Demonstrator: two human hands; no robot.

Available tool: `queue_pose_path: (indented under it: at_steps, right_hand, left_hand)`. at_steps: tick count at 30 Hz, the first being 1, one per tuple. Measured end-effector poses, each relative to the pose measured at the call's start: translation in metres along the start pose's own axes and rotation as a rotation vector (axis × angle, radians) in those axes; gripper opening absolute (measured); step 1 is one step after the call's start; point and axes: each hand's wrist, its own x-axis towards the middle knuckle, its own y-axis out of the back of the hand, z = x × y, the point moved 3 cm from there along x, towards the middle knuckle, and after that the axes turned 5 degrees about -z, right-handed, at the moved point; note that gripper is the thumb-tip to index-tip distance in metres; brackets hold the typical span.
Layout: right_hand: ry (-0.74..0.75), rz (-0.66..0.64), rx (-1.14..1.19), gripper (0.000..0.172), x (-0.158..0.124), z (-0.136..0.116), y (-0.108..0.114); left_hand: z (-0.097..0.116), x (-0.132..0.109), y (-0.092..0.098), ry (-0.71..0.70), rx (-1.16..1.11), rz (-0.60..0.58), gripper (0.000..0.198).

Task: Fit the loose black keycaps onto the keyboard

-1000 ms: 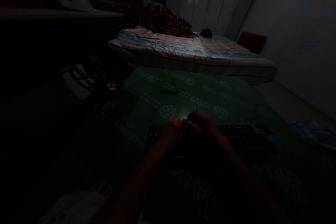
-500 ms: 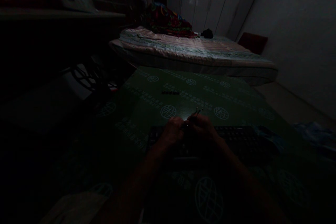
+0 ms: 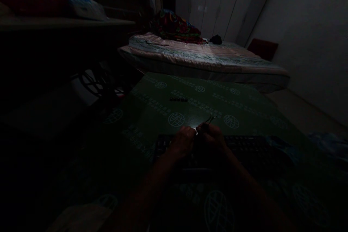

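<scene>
A dark keyboard [image 3: 244, 148] lies on the green patterned table [image 3: 152, 116]. Over its left half, my right hand [image 3: 213, 137] is closed on a thin metal tool [image 3: 210, 119] whose two prongs point up and away. Close beside it, my left hand [image 3: 183, 139] has its fingers pressed together, and what they pinch is too dark to make out. A small bright glint shows between the two hands. Beyond them, several small black pieces [image 3: 178, 99] stand in a short row on the table.
Behind the table is a bed [image 3: 206, 56] with a red patterned blanket [image 3: 176, 27]. A shelf [image 3: 67, 23] with bags runs along the left. A dark bluish cloth [image 3: 282, 146] lies at the keyboard's right end.
The whole view has shifted slightly, with the scene a little lower in the picture. The tool in my right hand leans more to the right. Both hands stay close together over the keyboard.
</scene>
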Motion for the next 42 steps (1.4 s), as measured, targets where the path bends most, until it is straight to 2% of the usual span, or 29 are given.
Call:
queue_pose_path:
  at_steps: [9, 14, 19, 24, 26, 29, 32, 35, 42]
  right_hand:
    - [-0.07, 0.112, 0.16, 0.03, -0.003, -0.006, 0.001]
    - [0.016, 0.11, 0.167, 0.031, 0.0, -0.006, 0.005]
    - [0.094, 0.058, 0.07, 0.026, -0.001, -0.025, 0.007]
    - [0.244, 0.04, -0.126, 0.025, 0.001, -0.041, 0.008]
    - [0.275, 0.035, -0.211, 0.027, 0.001, -0.042, 0.007]
    - [0.304, -0.007, -0.321, 0.027, 0.0, -0.043, 0.003]
    - [0.329, -0.044, -0.38, 0.026, -0.002, -0.046, -0.001]
    - [0.321, -0.031, -0.436, 0.027, -0.003, -0.048, -0.003]
    - [0.286, -0.059, -0.525, 0.029, -0.003, -0.046, -0.005]
  left_hand:
    - [-0.002, -0.001, -0.005, -0.032, -0.078, 0.092, 0.014]
    - [-0.002, -0.005, 0.002, -0.006, -0.163, 0.172, 0.013]
    - [0.0, -0.011, 0.018, 0.033, -0.292, 0.216, 0.013]
    - [-0.003, -0.016, 0.028, 0.172, -0.737, 0.148, 0.015]
    - [-0.004, -0.017, 0.03, 0.205, -0.845, 0.099, 0.016]
    - [-0.005, -0.018, 0.032, 0.228, -0.939, 0.042, 0.016]
    - [-0.003, -0.021, 0.037, 0.25, -0.998, 0.037, 0.012]
    - [0.0, -0.025, 0.039, 0.262, -1.099, 0.003, 0.009]
    - [-0.006, -0.031, 0.034, 0.286, -1.282, -0.102, 0.016]
